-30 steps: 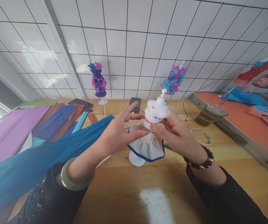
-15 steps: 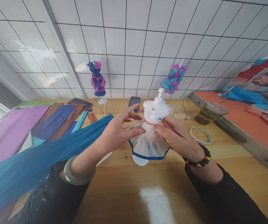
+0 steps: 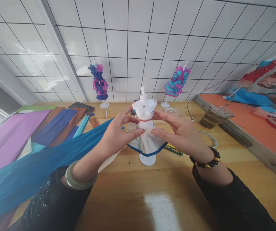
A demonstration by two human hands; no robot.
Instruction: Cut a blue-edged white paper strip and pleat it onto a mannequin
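A small white mannequin (image 3: 144,108) stands upright on its round base in front of me, with paint-like specks on its chest and a red line round its waist. It wears a white gathered skirt (image 3: 145,142) with a blue hem. From the left, my left hand (image 3: 120,130) presses its thumb on the skirt's top edge, its fingers curled behind the waist. Opposite it, my right hand (image 3: 180,131) pinches the skirt's other side, thumb in front and fingers behind. A long strip of blue crepe paper (image 3: 56,166) lies beneath my left forearm.
Two dressed mannequins, one navy and pink (image 3: 100,83), one turquoise and pink (image 3: 177,81), stand by the tiled wall. Folded coloured papers (image 3: 32,125) lie left. At right are a lidded cup (image 3: 216,117), a tape roll (image 3: 210,138) and an orange raised surface (image 3: 253,128).
The mannequin has turned to face me and shifted left, standing straighter. My right hand has moved from its upper side down to the skirt's waist; my left thumb now touches the skirt.
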